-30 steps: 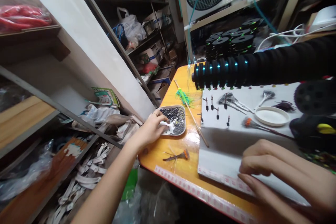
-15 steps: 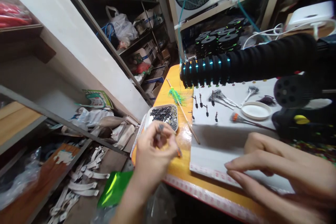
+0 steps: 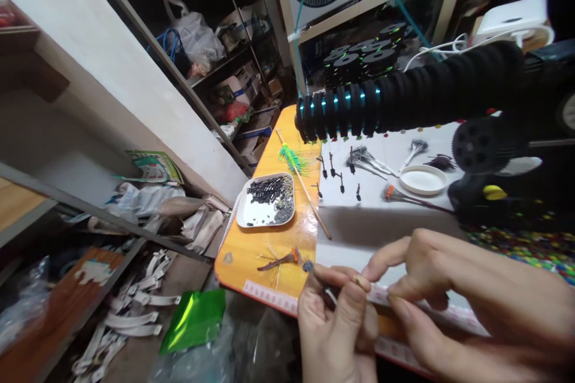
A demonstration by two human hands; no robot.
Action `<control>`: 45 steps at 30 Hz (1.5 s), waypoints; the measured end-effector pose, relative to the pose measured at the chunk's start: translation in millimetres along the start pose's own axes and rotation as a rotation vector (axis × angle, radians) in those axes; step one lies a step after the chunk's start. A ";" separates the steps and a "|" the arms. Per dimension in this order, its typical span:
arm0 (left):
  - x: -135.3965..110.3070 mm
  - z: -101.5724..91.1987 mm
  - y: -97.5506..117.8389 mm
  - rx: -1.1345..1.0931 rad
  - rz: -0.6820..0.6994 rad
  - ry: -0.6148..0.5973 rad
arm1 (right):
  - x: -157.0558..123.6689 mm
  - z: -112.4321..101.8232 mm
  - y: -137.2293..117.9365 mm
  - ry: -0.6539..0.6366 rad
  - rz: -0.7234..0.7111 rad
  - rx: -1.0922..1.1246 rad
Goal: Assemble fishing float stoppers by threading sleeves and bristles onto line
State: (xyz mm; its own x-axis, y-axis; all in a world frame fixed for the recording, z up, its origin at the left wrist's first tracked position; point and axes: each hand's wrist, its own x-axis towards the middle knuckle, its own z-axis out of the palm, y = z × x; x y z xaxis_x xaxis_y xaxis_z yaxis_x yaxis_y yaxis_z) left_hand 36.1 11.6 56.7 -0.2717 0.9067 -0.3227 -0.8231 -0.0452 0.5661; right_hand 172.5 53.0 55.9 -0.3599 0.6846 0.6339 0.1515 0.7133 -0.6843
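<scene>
My left hand (image 3: 338, 323) is closed at the table's front edge, pinching a small dark piece with an orange tip (image 3: 309, 266) between thumb and fingers. My right hand (image 3: 467, 302) rests beside it on the white sheet (image 3: 386, 227), its fingertips meeting the left hand's; whether it grips anything I cannot tell. A white tray (image 3: 245, 218) of several small black pieces lies on the orange table (image 3: 251, 245). A feathered lure (image 3: 281, 260) lies just in front of my left hand.
A thin wooden stick with a green tassel (image 3: 291, 161) lies beside the tray. Small black pieces, lures and a white lid (image 3: 422, 179) sit on the sheet. A row of black foam spools (image 3: 404, 102) hangs above. Shelves (image 3: 215, 66) stand left; the floor (image 3: 135, 305) is cluttered.
My left hand left the tray with a small piece, swung back to the front edge and met my right hand. The view shifted slightly right.
</scene>
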 end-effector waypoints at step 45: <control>6.4 -17.1 22.3 0.330 0.141 -0.468 | 21.5 -23.3 -2.1 -0.237 -0.446 -0.311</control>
State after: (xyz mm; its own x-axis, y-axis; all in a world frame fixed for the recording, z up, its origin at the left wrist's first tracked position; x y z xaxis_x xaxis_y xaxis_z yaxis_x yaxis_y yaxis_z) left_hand 7.5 9.2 54.3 -0.0563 0.9935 0.0990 -0.5761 -0.1134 0.8095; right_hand 185.9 69.8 79.4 -0.6409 0.2823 0.7138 0.1887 0.9593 -0.2099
